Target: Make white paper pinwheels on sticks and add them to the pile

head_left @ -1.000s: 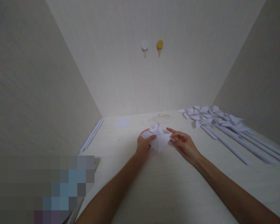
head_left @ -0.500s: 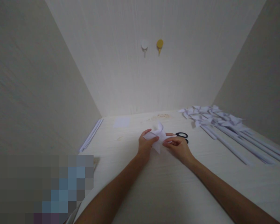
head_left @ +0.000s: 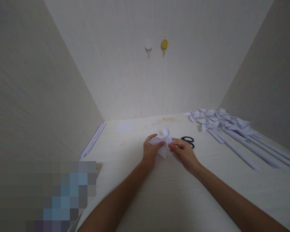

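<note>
A white folded paper piece (head_left: pixel 163 140), shaped like a pinwheel head, sits just above the pale table (head_left: pixel 174 193) near its middle. My left hand (head_left: pixel 151 152) grips its left side with thumb and fingers. My right hand (head_left: pixel 183 153) pinches its right flap, the fingertips pressed toward the paper's centre. Black scissor handles (head_left: pixel 188 140) lie on the table right behind my right hand.
Several finished white paper pinwheels on long rolled paper sticks (head_left: pixel 229 132) lie at the right. A white paper square (head_left: pixel 125 126) lies at the back left, with paper strips (head_left: pixel 93 141) along the left wall. Two hooks, white (head_left: pixel 148 46) and yellow (head_left: pixel 164 44), hang on the back wall.
My right hand has moved left and folded the paper's right flap inward, so the sheet has become more compact. The scissors behind that hand have come into view.
</note>
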Demonstrator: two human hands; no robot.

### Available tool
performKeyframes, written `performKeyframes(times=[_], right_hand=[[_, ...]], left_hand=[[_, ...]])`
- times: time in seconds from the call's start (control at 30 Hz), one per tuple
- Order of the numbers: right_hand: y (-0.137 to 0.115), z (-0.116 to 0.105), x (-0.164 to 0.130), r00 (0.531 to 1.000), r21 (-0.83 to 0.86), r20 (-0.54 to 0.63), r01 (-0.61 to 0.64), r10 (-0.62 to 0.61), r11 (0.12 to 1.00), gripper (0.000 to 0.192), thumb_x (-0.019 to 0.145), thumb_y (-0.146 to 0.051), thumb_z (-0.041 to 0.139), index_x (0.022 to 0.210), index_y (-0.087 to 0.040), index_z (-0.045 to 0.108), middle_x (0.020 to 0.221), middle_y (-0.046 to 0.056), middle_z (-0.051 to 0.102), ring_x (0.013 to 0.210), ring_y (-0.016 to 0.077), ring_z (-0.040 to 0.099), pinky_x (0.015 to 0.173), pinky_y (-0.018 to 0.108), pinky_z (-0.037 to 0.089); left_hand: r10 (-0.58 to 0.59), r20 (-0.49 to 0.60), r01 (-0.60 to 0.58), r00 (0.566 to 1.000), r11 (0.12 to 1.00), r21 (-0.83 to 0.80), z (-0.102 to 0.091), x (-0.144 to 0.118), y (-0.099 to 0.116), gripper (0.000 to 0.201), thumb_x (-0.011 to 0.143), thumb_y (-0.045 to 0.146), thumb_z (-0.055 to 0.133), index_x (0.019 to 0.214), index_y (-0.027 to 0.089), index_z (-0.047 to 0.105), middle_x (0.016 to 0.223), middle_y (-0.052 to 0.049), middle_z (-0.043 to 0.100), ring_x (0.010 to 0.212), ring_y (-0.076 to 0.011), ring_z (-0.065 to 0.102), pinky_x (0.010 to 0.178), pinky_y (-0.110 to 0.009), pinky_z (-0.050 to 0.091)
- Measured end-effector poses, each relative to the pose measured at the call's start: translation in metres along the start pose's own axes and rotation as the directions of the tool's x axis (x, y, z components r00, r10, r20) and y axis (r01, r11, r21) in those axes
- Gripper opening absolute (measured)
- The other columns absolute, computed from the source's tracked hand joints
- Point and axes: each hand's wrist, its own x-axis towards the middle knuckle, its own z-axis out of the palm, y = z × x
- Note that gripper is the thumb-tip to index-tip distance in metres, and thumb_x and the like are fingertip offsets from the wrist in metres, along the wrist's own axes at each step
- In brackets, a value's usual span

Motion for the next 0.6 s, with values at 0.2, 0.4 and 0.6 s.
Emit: performKeyframes(times=[0.2,0.4,0.6], right_hand=[[0.0025,-0.0009,0.0018,1.000,-0.028,0.005,0.008,-0.008,1.000,0.019,0.062,-0.033,0.060,0.053,-0.017,0.060,0.076,0.003,0.059,0.059,0.0122,0.048,0.051,0.024,0.036],[0.0035,-0.0011,0.0025,0.999,-0.109,0.008,0.054,-0.053,0.993,0.022,0.065,-0.035,0.057,0.052,-0.017,0.059,0.067,0.002,0.058,0.057,0.0122,0.046,0.051,0.024,0.034],[0.0052,-0.0016,0.0030,0.999,-0.108,0.001,0.038,-0.038,0.993,0.020,0.066,-0.032,0.057,0.052,-0.017,0.060,0.066,0.002,0.058,0.059,0.0132,0.048,0.052,0.024,0.035]], left_hand=[[0.000,0.016,0.000,1.000,1.000,0.018,-0.0001,-0.0013,0.0002,0.052,0.044,0.016,0.071,0.092,0.014,0.053,0.063,0.001,0.058,0.055,-0.0104,0.053,0.054,-0.023,0.042],[0.010,0.028,-0.012,1.000,0.999,0.040,-0.0001,-0.0026,0.0003,0.050,0.044,0.016,0.070,0.091,0.013,0.055,0.064,0.001,0.059,0.054,-0.0093,0.052,0.053,-0.022,0.041],[0.026,0.058,-0.028,0.998,0.999,0.039,-0.0003,-0.0032,0.0003,0.047,0.045,0.015,0.070,0.090,0.013,0.056,0.063,0.001,0.060,0.053,-0.0085,0.051,0.052,-0.020,0.041]])
